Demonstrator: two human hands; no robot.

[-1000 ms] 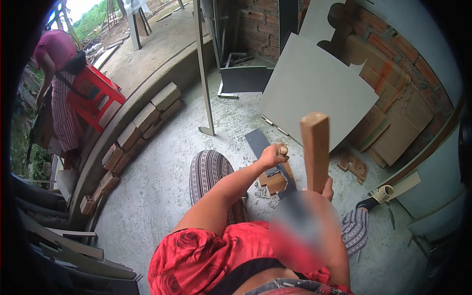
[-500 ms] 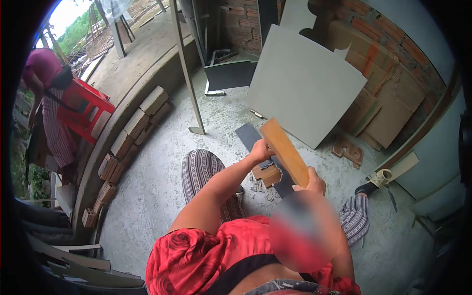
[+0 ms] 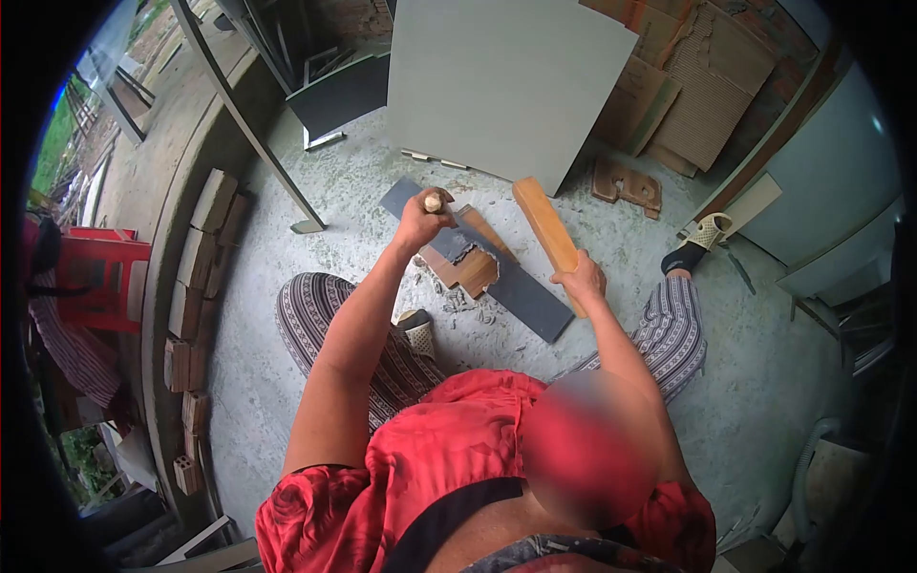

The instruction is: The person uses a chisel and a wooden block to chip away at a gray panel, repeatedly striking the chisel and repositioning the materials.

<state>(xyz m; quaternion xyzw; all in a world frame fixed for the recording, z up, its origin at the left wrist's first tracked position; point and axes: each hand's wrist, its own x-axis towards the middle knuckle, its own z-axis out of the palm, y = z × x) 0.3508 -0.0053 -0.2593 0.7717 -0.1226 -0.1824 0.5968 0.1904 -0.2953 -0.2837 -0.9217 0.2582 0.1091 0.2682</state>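
My left hand (image 3: 420,224) is closed around a round-ended wooden handle (image 3: 433,201), seen end-on; whatever lies below the grip is hidden. Beneath that hand a long dark grey board (image 3: 533,302) lies slantwise on the floor, with a brown wooden piece (image 3: 475,273) against its broken-looking middle. My right hand (image 3: 583,280) grips the lower part of a thick orange-brown wooden block (image 3: 544,224). The block slants up and left, just right of the dark board.
A large grey panel (image 3: 506,86) leans at the back, with cardboard (image 3: 712,81) beside it. A notched brown piece (image 3: 626,186) lies to the right. Bricks (image 3: 196,258) line the left ledge. A red chair (image 3: 100,277) and another person's striped trousers (image 3: 72,334) are at far left.
My left hand has come away from beside the block and moved left, showing the handle. My right hand still holds the block. The view has shifted, and the dark board shows more fully.
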